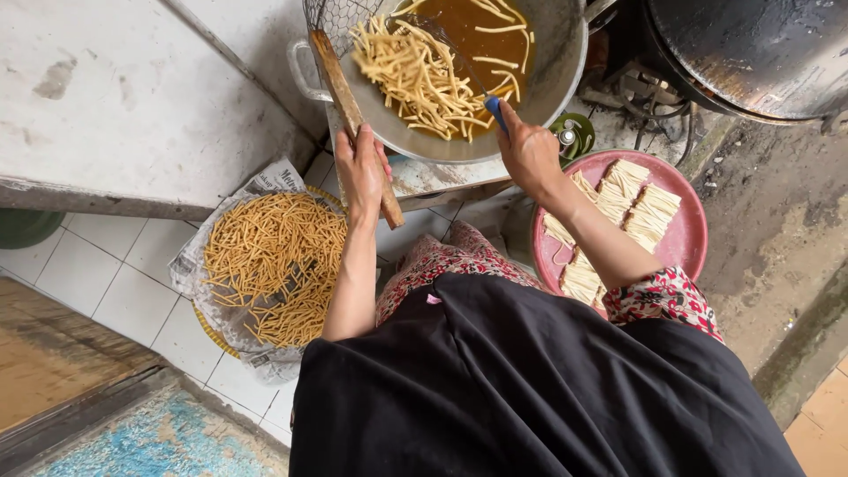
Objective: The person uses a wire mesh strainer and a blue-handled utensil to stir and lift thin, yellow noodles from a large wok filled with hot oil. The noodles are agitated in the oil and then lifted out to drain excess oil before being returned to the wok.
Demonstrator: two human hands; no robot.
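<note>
Left hand (360,168) gripping wooden handle (353,115) of wire skimmer, right hand (527,152) clenching blue-handled tool (495,112), probably a spatula, sticks (420,75) frying in wok (548,79)

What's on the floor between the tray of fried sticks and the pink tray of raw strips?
In the head view, the person's knees in floral cloth sit between the fried-stick tray and pink tray.

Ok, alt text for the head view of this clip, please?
Seen from above, a person's left hand grips a wooden-handled strainer and the right hand a blue-handled tool over a wok of frying sticks; fried sticks fill a basket below.
</note>
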